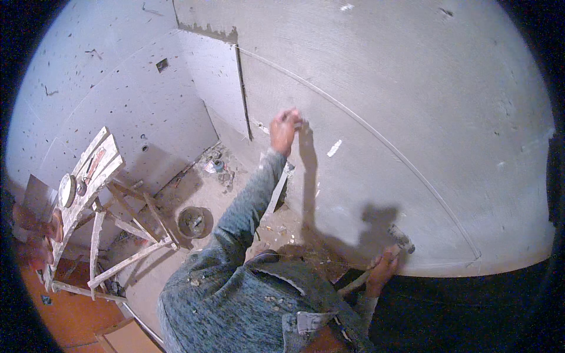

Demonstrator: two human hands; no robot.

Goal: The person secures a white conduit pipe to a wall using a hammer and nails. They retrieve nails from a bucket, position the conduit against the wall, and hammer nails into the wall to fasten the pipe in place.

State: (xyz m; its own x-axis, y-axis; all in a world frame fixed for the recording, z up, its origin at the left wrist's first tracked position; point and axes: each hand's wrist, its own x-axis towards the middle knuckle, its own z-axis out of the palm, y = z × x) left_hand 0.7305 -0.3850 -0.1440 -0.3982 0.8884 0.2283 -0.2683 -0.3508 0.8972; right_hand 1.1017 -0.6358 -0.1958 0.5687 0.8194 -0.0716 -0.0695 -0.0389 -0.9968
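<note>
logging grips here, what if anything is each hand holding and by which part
Right hand: a hammer-like tool, by its handle, near the head. Left hand: too blurred to tell if it holds anything.

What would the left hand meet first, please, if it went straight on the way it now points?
The left hand would most likely meet the grey wall first, though any gap between them is hard to judge.

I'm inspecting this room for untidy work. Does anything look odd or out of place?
Yes. Pale debris litters the floor near the grey wall, which looks untidy. On that wall, a small white patch stands out against the surrounding grey.
</note>
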